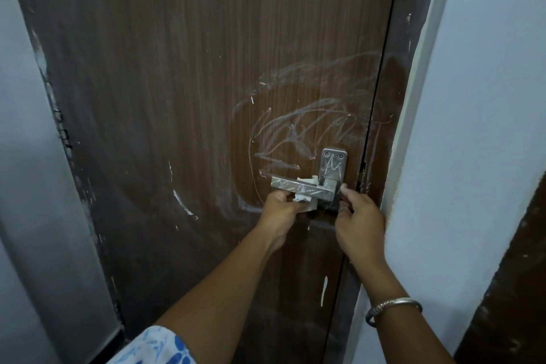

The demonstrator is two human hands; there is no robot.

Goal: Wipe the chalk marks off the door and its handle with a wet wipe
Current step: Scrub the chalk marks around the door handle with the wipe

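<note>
A dark brown wooden door (183, 74) fills the view, with white chalk scribbles (313, 127) above its metal lever handle (295, 186). Chalk also marks the handle's backplate (334, 164). My left hand (280, 207) is closed on a white wet wipe (304, 196) that is wrapped round the lever from below. My right hand (359, 221) rests at the handle's base by the door edge, fingers curled against the metal.
A white wall corner (461, 127) juts in close on the right, beside my right wrist with its silver bangle (393, 306). A pale wall (26, 156) and scuffed door frame (59, 133) run down the left. Paint flecks dot the lower door.
</note>
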